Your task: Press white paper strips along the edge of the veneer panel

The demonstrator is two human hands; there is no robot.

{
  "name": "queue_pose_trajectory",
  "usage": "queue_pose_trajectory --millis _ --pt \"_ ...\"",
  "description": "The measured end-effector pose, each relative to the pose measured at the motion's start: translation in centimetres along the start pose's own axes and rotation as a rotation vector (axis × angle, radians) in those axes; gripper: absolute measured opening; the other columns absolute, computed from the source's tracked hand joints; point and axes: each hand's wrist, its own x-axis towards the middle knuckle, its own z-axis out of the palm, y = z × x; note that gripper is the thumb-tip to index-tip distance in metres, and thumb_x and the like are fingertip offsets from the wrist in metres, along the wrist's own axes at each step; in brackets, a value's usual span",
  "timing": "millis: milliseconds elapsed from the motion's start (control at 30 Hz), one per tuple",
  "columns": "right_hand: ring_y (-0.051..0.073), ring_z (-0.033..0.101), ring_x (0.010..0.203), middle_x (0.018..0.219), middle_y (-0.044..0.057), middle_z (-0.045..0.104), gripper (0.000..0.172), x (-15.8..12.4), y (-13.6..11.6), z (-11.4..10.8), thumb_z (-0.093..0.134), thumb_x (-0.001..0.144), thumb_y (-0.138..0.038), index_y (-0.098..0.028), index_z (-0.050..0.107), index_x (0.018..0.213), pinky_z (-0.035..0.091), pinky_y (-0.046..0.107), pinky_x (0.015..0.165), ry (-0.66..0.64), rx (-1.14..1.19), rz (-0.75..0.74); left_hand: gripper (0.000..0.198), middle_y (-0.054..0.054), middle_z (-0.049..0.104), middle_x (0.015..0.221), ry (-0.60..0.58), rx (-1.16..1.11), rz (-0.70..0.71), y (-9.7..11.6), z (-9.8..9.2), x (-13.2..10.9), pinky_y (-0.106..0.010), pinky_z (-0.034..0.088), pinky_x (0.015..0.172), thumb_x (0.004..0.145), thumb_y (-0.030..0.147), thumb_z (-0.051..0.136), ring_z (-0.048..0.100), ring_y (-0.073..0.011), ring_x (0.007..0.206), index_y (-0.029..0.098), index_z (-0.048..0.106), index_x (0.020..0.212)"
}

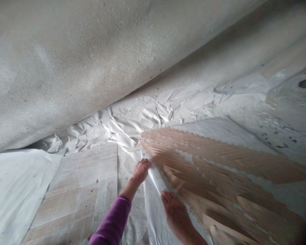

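Observation:
My left hand (142, 169) is closed on the edge of a thin white sheet (156, 178). Nearer to me, my right hand (174, 211) grips the same edge, its fingers wrapped over it. Between the hands the edge is lifted and folded over into a smooth, shiny strip. Right beside the hands lie rows of overlapping brown paper pieces (193, 173), fringed and partly curling up, with white gaps between the rows. The fingertips under the sheet are hidden.
A large grey-beige fabric-like surface (66, 68) hangs low across the top. Crumpled white sheeting (155, 114) runs beneath it. At left are a whitish, plank-patterned panel (76, 190) and a white sheet (15, 190). Small dark bits (280, 146) lie at far right.

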Motion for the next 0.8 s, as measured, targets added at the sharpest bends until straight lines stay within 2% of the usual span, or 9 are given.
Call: queue_pose_trajectory --millis 100,200,333,467,567,667,800 --pt "0.026 0.054 0.109 0.116 0.009 0.061 0.049 0.0 0.0 -0.3 0.041 0.080 0.012 -0.009 0.068 0.115 0.050 0.040 0.099 -0.024 0.008 0.000 0.034 -0.007 0.067 0.108 0.023 -0.010 0.019 -0.4 0.2 -1.0 -0.033 0.050 0.090 0.094 0.007 0.039 0.058 -0.0219 0.107 0.021 0.067 0.106" --pt "0.027 0.055 0.108 0.117 0.009 0.062 0.049 0.2 0.1 -0.6 0.040 0.081 0.012 -0.009 0.068 0.115 0.050 0.041 0.099 -0.051 0.003 -0.006 0.040 -0.008 0.067 0.110 0.049 -0.027 0.024 -0.8 -0.3 -1.3 -0.033 0.051 0.090 0.092 0.005 0.035 0.059 -0.0211 0.107 0.018 0.063 0.117" --pt "0.027 0.054 0.110 0.120 0.010 0.061 0.053 0.2 0.1 -0.6 0.038 0.079 0.013 -0.008 0.067 0.117 0.049 0.041 0.100 -0.070 -0.012 -0.010 0.049 -0.013 0.059 0.125 0.068 -0.009 0.113 -0.1 -1.4 -1.0 -0.041 0.046 0.099 0.088 0.003 0.033 0.052 -0.0248 0.117 0.018 0.060 0.126" --pt "0.026 0.054 0.109 0.117 0.009 0.060 0.049 0.1 -0.1 -0.7 0.039 0.079 0.012 -0.010 0.067 0.111 0.049 0.040 0.097 -0.073 -0.023 -0.008 0.067 -0.007 0.057 0.136 -0.082 -0.002 0.401 1.4 -2.1 -0.5 -0.037 0.038 0.108 0.075 -0.001 0.043 0.046 -0.0196 0.131 0.027 0.056 0.134" --pt "0.026 0.055 0.103 0.111 0.008 0.060 0.045 0.1 -0.1 -0.7 0.041 0.078 0.011 -0.011 0.067 0.107 0.051 0.039 0.092 -0.081 -0.033 -0.011 0.077 -0.007 0.060 0.134 -0.211 0.038 0.561 1.7 -2.6 -0.2 -0.043 0.033 0.111 0.066 -0.001 0.050 0.046 -0.0225 0.133 0.026 0.052 0.137" --pt "0.026 0.055 0.101 0.109 0.008 0.060 0.042 0.3 0.0 -0.6 0.041 0.080 0.011 -0.011 0.067 0.105 0.051 0.039 0.089 -0.087 -0.047 -0.019 0.069 -0.011 0.058 0.139 -0.269 0.173 0.615 1.6 -3.0 0.0 -0.048 0.029 0.112 0.074 0.003 0.051 0.045 -0.0264 0.134 0.020 0.048 0.140" --pt "0.027 0.054 0.105 0.113 0.009 0.059 0.039 0.2 0.0 -0.5 0.042 0.086 0.009 -0.010 0.067 0.109 0.050 0.040 0.092 -0.076 -0.053 -0.027 0.064 -0.009 0.052 0.147 -0.222 0.326 0.675 1.2 -3.1 0.2 -0.045 0.029 0.108 0.085 0.003 0.044 0.049 -0.0248 0.128 0.021 0.038 0.146"
